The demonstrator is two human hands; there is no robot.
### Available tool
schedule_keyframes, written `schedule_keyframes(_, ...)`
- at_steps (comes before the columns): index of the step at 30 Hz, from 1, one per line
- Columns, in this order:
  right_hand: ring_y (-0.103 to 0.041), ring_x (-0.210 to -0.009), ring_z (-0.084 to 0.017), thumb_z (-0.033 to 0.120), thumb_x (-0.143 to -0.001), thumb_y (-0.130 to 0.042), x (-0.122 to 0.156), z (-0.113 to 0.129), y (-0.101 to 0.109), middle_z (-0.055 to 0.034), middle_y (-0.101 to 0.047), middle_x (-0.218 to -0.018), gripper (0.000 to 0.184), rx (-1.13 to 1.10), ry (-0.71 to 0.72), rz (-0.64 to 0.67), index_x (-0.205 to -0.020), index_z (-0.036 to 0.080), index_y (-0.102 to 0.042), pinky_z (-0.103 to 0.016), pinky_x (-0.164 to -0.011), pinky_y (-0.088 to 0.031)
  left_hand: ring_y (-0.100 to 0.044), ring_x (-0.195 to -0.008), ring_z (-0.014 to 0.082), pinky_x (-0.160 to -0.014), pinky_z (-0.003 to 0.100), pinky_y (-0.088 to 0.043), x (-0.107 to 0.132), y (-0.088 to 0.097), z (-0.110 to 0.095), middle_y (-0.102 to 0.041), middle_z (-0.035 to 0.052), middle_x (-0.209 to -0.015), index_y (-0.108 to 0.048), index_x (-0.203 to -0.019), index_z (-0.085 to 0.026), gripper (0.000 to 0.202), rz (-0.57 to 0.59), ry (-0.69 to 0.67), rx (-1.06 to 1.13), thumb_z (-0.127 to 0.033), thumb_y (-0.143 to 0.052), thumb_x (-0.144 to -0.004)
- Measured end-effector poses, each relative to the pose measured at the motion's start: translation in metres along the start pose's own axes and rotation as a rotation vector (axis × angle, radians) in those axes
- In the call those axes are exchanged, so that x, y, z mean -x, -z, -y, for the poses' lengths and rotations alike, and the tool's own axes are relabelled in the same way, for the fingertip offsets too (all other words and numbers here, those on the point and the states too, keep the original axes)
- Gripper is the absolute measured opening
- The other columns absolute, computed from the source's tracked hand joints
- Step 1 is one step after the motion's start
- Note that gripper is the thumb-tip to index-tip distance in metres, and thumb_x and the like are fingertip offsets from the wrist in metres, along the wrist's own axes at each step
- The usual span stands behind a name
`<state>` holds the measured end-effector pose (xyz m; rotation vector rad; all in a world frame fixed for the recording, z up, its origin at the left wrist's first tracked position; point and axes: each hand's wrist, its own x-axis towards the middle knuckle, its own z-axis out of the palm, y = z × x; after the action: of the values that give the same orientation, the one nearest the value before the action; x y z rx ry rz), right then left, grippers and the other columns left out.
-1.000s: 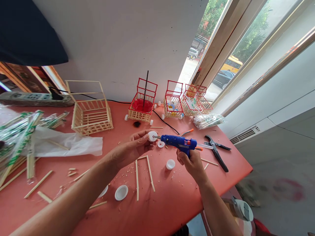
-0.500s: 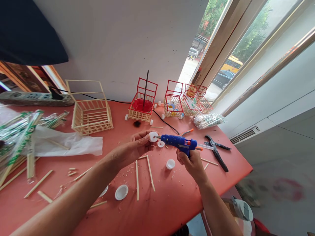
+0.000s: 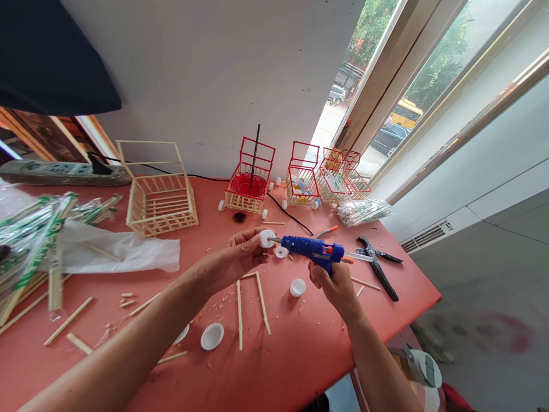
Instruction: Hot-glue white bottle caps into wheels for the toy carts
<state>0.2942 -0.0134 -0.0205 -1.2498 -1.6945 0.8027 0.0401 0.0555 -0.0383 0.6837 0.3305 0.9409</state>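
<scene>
Between thumb and fingers, my left hand (image 3: 243, 252) pinches a small white plastic cap (image 3: 268, 238), its round face turned toward the right. My right hand (image 3: 332, 283) is wrapped round the handle of a blue hot glue gun (image 3: 313, 249). The gun's metal nozzle points left and meets the middle of the cap, or nearly so. A clear glue stick (image 3: 359, 256) sticks out of its back end. Just under the nozzle lies a white ring-like cap (image 3: 281, 252), and a white cup-shaped cap (image 3: 297, 288) stands below the gun.
Black-handled pliers (image 3: 378, 268) lie at the right. Along the wall stand a plain stick basket (image 3: 163, 200) and red-trimmed stick carts (image 3: 246, 197). Wrapped chopsticks (image 3: 54, 246) are heaped at the left. Joined sticks (image 3: 240, 315) and a round white lid (image 3: 212, 336) lie in front on the red table (image 3: 300, 360).
Almost nothing differs. Both hands keep the same hold on the cap and the glue gun, and the whole view has shifted very slightly.
</scene>
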Motion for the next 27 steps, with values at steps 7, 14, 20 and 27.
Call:
schedule_keyframes(7,-0.042,-0.055,-0.015,0.058,-0.100,-0.059,-0.0013,0.0001,-0.0002,0.0018,-0.047,-0.057,0.049,0.002,0.001,-0.001,-0.068,0.023,-0.049,-0.030,-0.053,-0.033,-0.073,-0.086,0.0160,-0.075,0.023,-0.061,0.0000,-0.0029,-0.0013,-0.079,0.0080,-0.096,-0.082,-0.110,-0.014,0.035,0.020,-0.002,0.005,-0.033,-0.091,-0.081)
schedule_keyframes(14,-0.042,-0.054,-0.015,0.062,-0.100,-0.057,0.0005,0.0035,-0.0003,0.0017,-0.047,-0.057,0.051,0.023,-0.007,0.014,-0.067,0.023,-0.049,-0.030,-0.052,-0.032,-0.073,-0.085,0.0163,-0.074,0.023,-0.060,0.0000,-0.0047,-0.0015,-0.079,0.0080,-0.094,-0.082,-0.108,-0.014,0.035,0.007,0.010,0.007,-0.032,-0.093,-0.079)
schedule_keyframes(20,-0.042,-0.055,-0.015,0.065,-0.099,-0.057,0.0001,0.0036,0.0000,0.0014,-0.047,-0.057,0.053,0.042,-0.023,0.022,-0.068,0.024,-0.049,-0.030,-0.052,-0.033,-0.072,-0.083,0.0161,-0.075,0.024,-0.059,0.0006,-0.0046,-0.0024,-0.078,0.0091,-0.093,-0.082,-0.108,-0.012,0.036,0.014,0.002,0.007,-0.032,-0.092,-0.080)
schedule_keyframes(27,-0.042,-0.055,-0.015,0.061,-0.100,-0.058,0.0006,0.0017,0.0008,0.0015,-0.047,-0.058,0.051,0.024,-0.021,0.019,-0.067,0.024,-0.047,-0.030,-0.052,-0.033,-0.072,-0.086,0.0167,-0.075,0.024,-0.060,0.0009,-0.0038,-0.0026,-0.078,0.0092,-0.095,-0.082,-0.109,-0.012,0.036,0.013,-0.006,0.008,-0.033,-0.091,-0.081)
